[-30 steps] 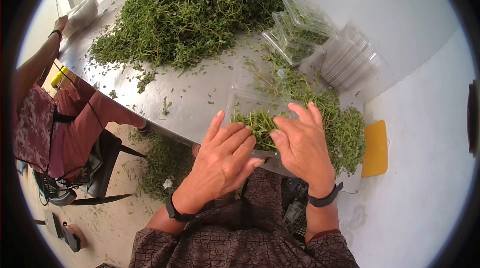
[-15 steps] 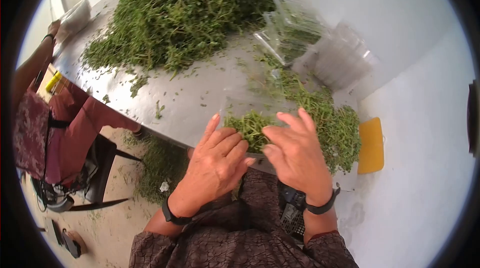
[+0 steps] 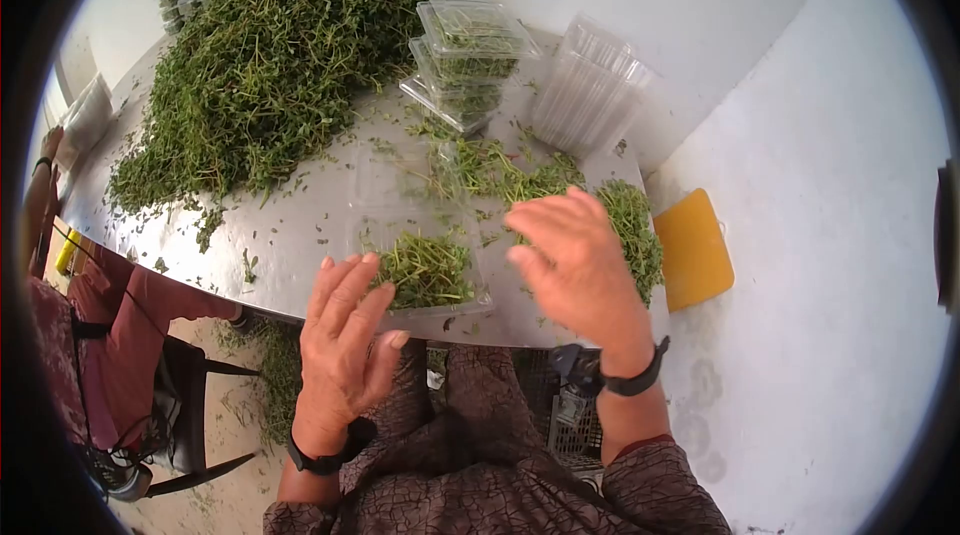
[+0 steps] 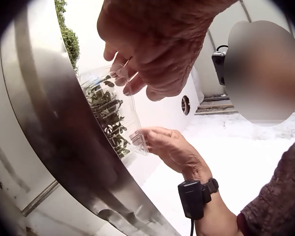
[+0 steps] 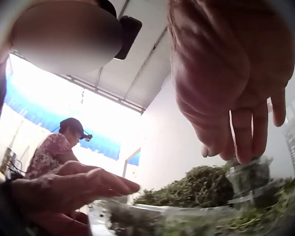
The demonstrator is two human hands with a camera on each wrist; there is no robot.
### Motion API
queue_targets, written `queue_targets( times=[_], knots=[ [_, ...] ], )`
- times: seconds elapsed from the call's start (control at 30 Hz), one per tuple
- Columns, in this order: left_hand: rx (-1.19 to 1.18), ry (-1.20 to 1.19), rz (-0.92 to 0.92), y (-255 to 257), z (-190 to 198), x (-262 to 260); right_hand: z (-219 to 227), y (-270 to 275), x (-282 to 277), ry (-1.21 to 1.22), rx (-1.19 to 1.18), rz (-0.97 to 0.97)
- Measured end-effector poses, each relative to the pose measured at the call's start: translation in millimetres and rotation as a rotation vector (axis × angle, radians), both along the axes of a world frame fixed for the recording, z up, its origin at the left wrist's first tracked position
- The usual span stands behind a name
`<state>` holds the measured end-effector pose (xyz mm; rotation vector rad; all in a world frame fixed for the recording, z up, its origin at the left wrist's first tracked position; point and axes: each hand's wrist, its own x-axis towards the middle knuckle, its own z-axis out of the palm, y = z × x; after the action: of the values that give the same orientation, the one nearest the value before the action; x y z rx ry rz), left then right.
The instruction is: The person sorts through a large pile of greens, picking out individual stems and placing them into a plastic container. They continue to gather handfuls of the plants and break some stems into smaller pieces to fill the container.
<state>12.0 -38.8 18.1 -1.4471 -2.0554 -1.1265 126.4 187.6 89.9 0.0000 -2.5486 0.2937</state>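
Left hand is loosely spreading, contact unclear. Box is lying between and just beyond the hands, facing up, long axis seemingly running side to side, lid opening away. I'm judging greens being settled; next move is calling for a clear rim. Right hand is hovering, fingers extending together, thumb apart.

The table has a shiny metal top and a curved edge. On it lies a large pile of greens. Close to the near edge is an open box, with greens inside. Behind it stand the filled boxes, stacked, and beside them the empty boxes, nested. Loose stems and small leaves are scattered around; a smaller heap lies at the right.
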Motion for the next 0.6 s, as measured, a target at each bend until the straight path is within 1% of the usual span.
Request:
queue_targets(
  times=[0.03, 0.07, 0.13, 0.27, 0.33, 0.43, 0.47, 0.53, 0.6],
  knots=[
    [0.002, 0.001, 0.002, -1.4, -1.6, -1.4, 3.0, 9.4, 4.6, -0.029, -0.011, -0.066],
    [0.029, -0.006, 0.021, -2.8, -4.4, -2.7, 4.8, 17.7, 9.1, -0.028, -0.008, -0.062],
    [0.067, -0.021, 0.039, -5.7, -8.1, -4.3, 4.8, 32.4, 16.2, -0.126, -0.004, -0.212],
    [0.052, -0.046, 0.027, -9.4, -14.0, -3.7, -0.5, 52.9, 22.8, -0.178, 0.060, -0.270],
    [0.057, -0.051, 0.001, -9.1, -16.6, -4.5, -4.7, 63.3, 21.4, -0.260, 0.123, -0.328],
    [0.079, -0.029, 0.013, -7.4, -18.1, -3.9, -13.1, 76.8, 19.8, -0.279, 0.184, -0.344],
    [0.079, -0.030, 0.014, -7.2, -19.6, -3.9, -17.0, 80.5, 19.0, -0.280, 0.184, -0.343],
    [0.091, -0.014, 0.017, -6.6, -22.4, -4.8, -24.6, 87.7, 16.9, -0.367, 0.206, -0.401],
    [0.096, -0.014, 0.017, -6.2, -23.5, -5.1, -31.3, 94.2, 15.9, -0.357, 0.209, -0.404]
  ],
)
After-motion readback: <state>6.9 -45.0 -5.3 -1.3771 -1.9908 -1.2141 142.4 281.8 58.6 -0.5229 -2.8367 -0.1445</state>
